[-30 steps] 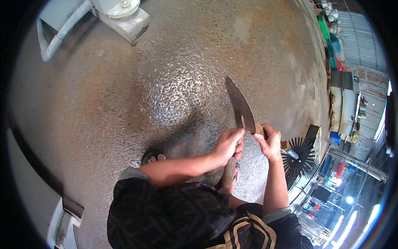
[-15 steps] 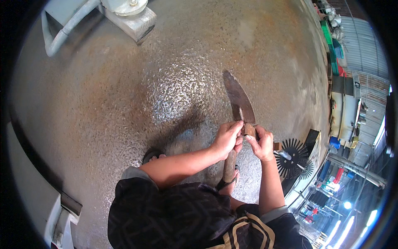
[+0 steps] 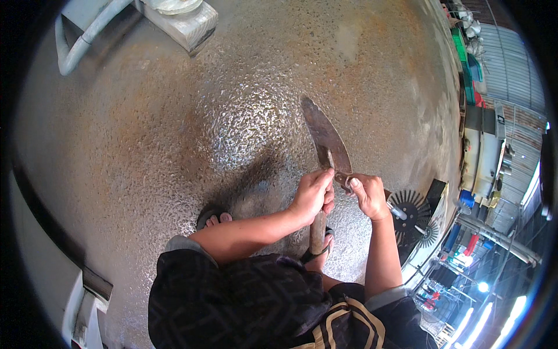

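A broad, rusty curved blade (image 3: pixel 328 131) points away from me above the wet floor. My left hand (image 3: pixel 312 195) is closed round a wooden handle (image 3: pixel 317 230) that hangs below the fist, close under the blade, and a short pale rod (image 3: pixel 330 158) juts up from the thumb. Against the blade's lower end my right hand (image 3: pixel 369 195) pinches a small metal ring (image 3: pixel 350 182) between thumb and fingers. A brown piece shows just beyond this hand's outer side; I cannot tell whether it is held. How the ring joins the blade is hidden.
Dark toothed discs (image 3: pixel 409 212) stand to the right. A machine with a pale pipe frame (image 3: pixel 87 38) and a base block (image 3: pixel 189 29) are at the far left. A grey casing (image 3: pixel 49 279) lines the near left. My sandalled feet (image 3: pixel 215 218) are below my arms.
The blade has shifted slightly left along with my left hand. My right hand has turned a little; the brown block seen at its thumb no longer shows, and a metal ring does.
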`<action>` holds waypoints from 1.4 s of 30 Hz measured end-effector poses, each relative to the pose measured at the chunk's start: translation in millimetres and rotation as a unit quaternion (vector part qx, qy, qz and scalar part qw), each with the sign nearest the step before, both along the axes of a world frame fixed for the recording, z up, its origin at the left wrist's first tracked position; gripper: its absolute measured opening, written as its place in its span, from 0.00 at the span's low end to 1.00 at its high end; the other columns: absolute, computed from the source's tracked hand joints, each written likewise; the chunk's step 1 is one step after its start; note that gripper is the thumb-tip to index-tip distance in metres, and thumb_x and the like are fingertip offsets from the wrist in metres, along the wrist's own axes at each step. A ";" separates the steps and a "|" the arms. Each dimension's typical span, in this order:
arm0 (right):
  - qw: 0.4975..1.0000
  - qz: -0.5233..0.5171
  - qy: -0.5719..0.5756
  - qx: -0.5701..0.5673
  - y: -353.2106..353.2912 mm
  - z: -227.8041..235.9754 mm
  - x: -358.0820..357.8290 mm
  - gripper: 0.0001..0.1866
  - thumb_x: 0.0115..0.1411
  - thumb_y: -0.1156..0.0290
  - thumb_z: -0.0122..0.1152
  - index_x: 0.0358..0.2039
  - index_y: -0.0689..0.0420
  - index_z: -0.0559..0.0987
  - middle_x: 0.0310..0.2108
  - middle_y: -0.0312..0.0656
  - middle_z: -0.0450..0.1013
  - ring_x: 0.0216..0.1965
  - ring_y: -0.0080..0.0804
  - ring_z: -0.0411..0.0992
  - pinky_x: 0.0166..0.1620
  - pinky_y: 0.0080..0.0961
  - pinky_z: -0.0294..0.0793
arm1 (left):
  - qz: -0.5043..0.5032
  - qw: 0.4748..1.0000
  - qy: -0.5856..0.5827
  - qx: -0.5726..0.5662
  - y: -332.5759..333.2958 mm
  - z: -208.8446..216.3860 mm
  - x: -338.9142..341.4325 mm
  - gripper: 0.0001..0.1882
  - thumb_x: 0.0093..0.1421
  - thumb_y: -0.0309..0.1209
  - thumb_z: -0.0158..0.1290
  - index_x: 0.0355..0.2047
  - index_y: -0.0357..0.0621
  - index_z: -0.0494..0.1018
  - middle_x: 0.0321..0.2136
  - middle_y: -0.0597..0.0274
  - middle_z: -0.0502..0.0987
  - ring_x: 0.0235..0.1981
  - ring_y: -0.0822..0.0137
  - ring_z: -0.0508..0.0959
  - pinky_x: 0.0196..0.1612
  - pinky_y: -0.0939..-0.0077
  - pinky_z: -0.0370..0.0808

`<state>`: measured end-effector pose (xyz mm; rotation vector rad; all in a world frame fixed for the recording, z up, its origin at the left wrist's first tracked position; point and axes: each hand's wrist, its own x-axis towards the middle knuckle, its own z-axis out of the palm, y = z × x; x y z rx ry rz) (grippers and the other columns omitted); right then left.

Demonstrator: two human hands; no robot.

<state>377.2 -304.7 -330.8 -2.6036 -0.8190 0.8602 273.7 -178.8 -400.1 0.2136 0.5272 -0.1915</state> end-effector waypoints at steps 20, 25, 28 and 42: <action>0.902 -0.150 0.401 0.056 6.5 11.7 31.0 0.27 0.62 0.51 0.45 0.22 0.65 0.78 0.14 0.42 0.71 0.10 0.25 0.66 0.15 0.20 0.63 | -0.019 0.968 -0.161 0.192 10.7 -7.6 -9.1 0.14 0.65 0.33 0.40 0.23 0.41 0.61 0.11 0.69 0.61 0.09 0.77 0.61 0.12 0.81 0.60; 0.892 -0.130 0.424 0.090 -7.8 -3.0 29.0 0.28 0.60 0.50 0.47 0.22 0.66 0.77 0.15 0.43 0.72 0.10 0.26 0.66 0.15 0.20 0.64 | -0.031 0.954 -0.176 0.239 10.8 2.6 3.4 0.13 0.65 0.33 0.40 0.24 0.40 0.62 0.10 0.69 0.61 0.09 0.77 0.61 0.13 0.81 0.60; 0.887 -0.111 0.438 0.091 -10.3 -8.8 22.4 0.29 0.61 0.50 0.47 0.24 0.67 0.77 0.16 0.45 0.72 0.10 0.27 0.66 0.15 0.21 0.64 | -0.016 0.966 -0.151 0.209 8.6 2.0 -6.1 0.13 0.65 0.33 0.41 0.24 0.40 0.63 0.10 0.69 0.62 0.09 0.78 0.62 0.13 0.81 0.60; 0.876 -0.139 0.454 0.079 -0.5 -1.1 27.1 0.29 0.63 0.51 0.44 0.24 0.67 0.78 0.13 0.45 0.71 0.08 0.27 0.65 0.13 0.21 0.64 | -0.016 0.964 -0.145 0.220 8.6 -1.0 -9.4 0.14 0.65 0.33 0.41 0.22 0.42 0.62 0.11 0.70 0.61 0.10 0.79 0.61 0.13 0.82 0.61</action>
